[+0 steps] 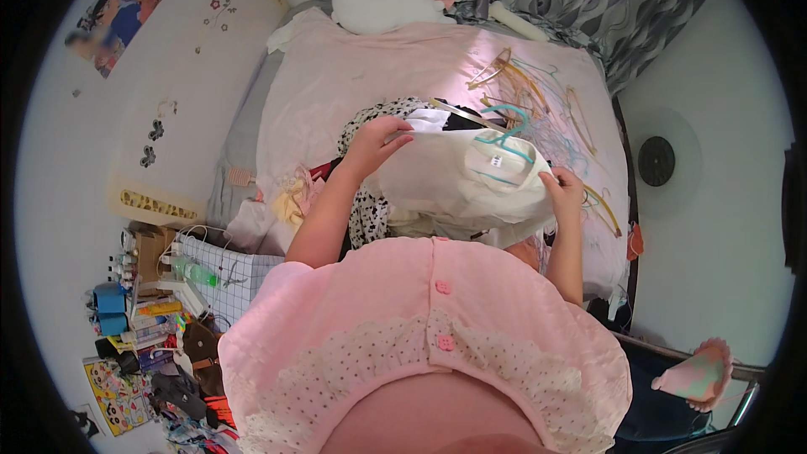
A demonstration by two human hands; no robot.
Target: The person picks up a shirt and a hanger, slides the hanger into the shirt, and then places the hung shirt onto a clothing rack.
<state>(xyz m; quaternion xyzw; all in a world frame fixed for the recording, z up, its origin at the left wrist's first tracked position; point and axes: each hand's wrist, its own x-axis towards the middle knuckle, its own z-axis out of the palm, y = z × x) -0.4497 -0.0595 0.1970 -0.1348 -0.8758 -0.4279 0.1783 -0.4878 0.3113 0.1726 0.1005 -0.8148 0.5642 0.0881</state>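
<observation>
White garment: on the bed, just in front of the body, spread between both hands. Long axis roughly left to right, with neck opening at the right end; far left edge crowded by other cloth, outline hard to trace. Teal hanger at the neck opening, hook outward, away from the body. Key relation: neck opening and hanger just left of the right hand, well apart from the left hand; right clearly nearer. Right grip: pinching garment edge beside the neck opening. Left grip: released, thumb and fingers parted, at the garment's far left part; cannot tell if touching cloth. Farther left, around the left forearm, black-and-white spotted cloth. Beyond the neck opening, toward far right, loose hangers, yellowish and teal, in a jumble. White pillow at the bed's far end.
</observation>
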